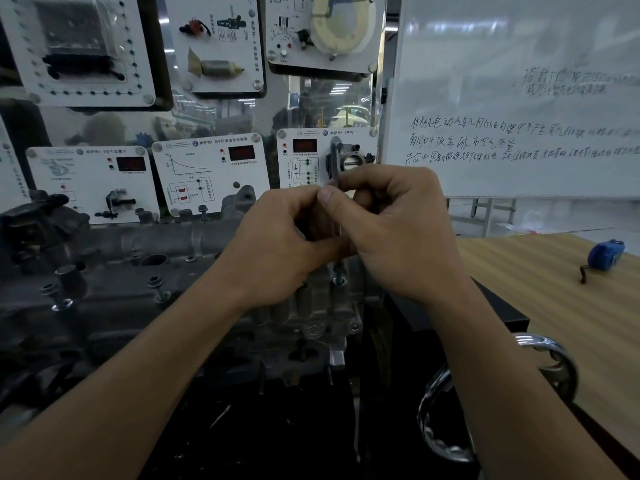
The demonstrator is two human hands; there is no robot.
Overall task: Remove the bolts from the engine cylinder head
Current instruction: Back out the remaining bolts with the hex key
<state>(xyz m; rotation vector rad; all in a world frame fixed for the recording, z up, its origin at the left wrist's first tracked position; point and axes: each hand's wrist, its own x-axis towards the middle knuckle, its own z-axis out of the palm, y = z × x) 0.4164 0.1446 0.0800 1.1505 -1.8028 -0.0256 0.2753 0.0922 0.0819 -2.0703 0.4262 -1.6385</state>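
One tool [338, 223], left hand [277, 244], right hand [391, 230] gripping

Both bare forearms rise from below and meet directly above the near end of the cylinder head [180, 244]. The left hand [277, 244] and right hand [398, 230] touch, knuckles up, fingers curled inward, pinching a slim upright tool [334, 157] between them. The right thumb tip rests against the left fingers.

Two bare hands, left hand [277, 244] and right hand [398, 233]; bare forearms [166, 368] extend back from the fingers [367, 180]; thumbnail short.
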